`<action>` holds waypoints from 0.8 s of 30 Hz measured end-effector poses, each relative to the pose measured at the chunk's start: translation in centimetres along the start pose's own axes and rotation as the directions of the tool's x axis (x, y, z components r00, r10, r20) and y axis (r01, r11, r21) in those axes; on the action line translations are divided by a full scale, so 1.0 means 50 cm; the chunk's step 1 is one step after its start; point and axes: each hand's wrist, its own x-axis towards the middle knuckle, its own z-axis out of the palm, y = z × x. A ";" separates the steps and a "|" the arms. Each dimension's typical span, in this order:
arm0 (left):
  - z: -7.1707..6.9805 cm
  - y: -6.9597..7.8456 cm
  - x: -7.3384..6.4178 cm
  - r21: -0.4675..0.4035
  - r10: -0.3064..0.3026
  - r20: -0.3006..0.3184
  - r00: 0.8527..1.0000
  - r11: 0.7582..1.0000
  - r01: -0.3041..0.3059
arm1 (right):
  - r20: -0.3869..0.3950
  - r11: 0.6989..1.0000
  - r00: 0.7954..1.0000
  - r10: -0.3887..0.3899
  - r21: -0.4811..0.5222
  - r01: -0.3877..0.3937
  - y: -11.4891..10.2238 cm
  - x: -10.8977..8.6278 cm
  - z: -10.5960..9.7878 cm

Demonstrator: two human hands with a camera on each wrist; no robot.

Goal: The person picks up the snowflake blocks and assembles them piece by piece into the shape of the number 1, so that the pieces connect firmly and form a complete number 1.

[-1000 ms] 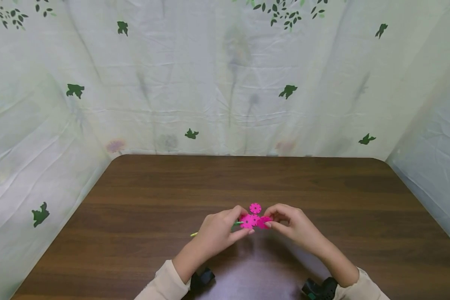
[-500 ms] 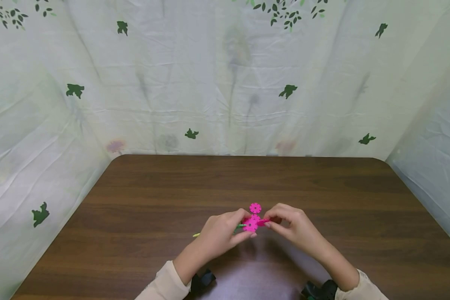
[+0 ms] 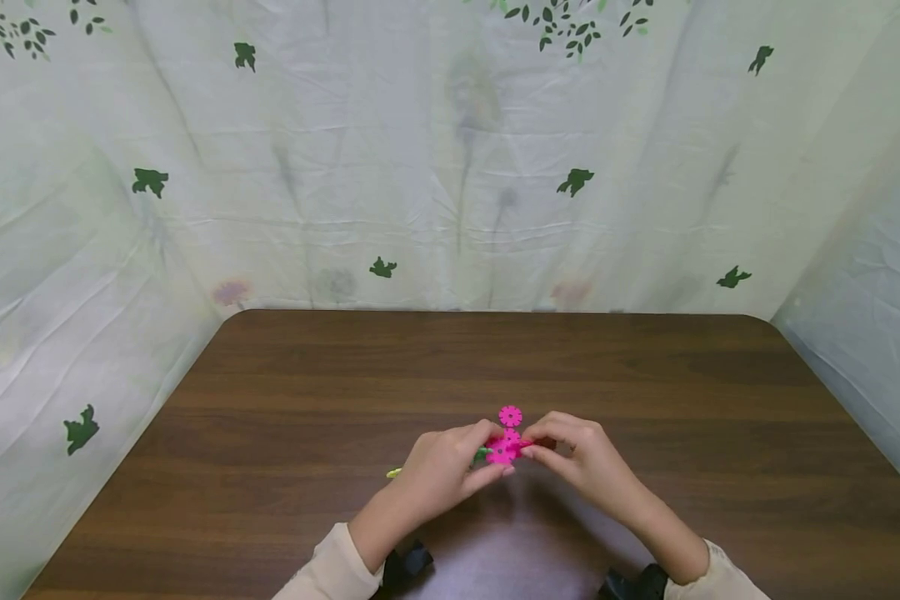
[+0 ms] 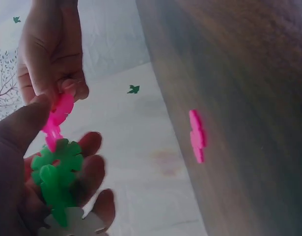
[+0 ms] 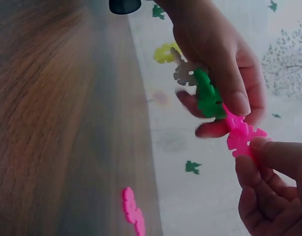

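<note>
My left hand (image 3: 444, 465) holds a chain of notched plastic snowflake discs. In the right wrist view the chain runs from a yellow disc (image 5: 164, 53) through a whitish disc (image 5: 184, 73) and green discs (image 5: 207, 98) to pink at the thumb. My right hand (image 3: 588, 454) pinches a pink disc (image 5: 240, 139) between thumb and index finger, right at the chain's pink end. Seen from the left wrist, the green discs (image 4: 57, 164) lie along the left fingers. Fingers partly hide where the pink discs meet.
Loose pink discs (image 3: 511, 416) lie on the brown wooden table (image 3: 330, 367) just beyond the hands. A pale cloth with green bird shapes (image 3: 382, 267) hangs behind and at the sides. Dark wrist devices (image 3: 408, 565) sit under the sleeves.
The pink disc in the right hand has turned from face-on to edge-on and moved left against the chain's pink end. The left hand has shifted slightly right and tilted the chain.
</note>
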 end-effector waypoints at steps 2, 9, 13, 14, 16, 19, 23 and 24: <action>-0.003 0.001 0.001 0.015 -0.015 0.023 1.000 1.000 0.014 | -0.002 0.995 0.996 0.085 0.045 -0.084 0.012 -0.005 0.006; -0.002 0.011 -0.001 0.041 -0.024 0.094 0.995 0.999 0.021 | 0.063 0.900 0.939 0.337 0.271 -0.341 0.021 -0.009 0.017; 0.005 0.010 -0.004 0.068 0.017 0.040 0.999 0.997 -0.020 | 0.121 0.819 0.902 0.414 0.382 -0.427 0.019 -0.008 0.024; 0.007 0.009 -0.004 0.080 0.028 0.020 0.999 0.996 -0.030 | 0.131 0.807 0.899 0.418 0.400 -0.434 0.019 -0.007 0.026; 0.010 0.004 -0.005 0.101 0.042 -0.019 0.999 0.994 -0.040 | 0.144 0.799 0.904 0.404 0.426 -0.425 0.021 -0.007 0.029; 0.007 -0.006 -0.004 0.107 0.040 -0.072 0.997 0.994 -0.032 | 0.130 0.832 0.926 0.355 0.408 -0.376 0.032 -0.007 0.031; -0.004 -0.022 -0.001 0.091 0.012 -0.109 0.994 0.996 -0.002 | 0.081 0.903 0.942 0.326 0.267 -0.335 0.061 -0.009 0.028; -0.007 -0.026 0.000 0.084 0.004 -0.113 0.994 0.996 0.006 | 0.074 0.921 0.944 0.320 0.209 -0.329 0.070 -0.010 0.027</action>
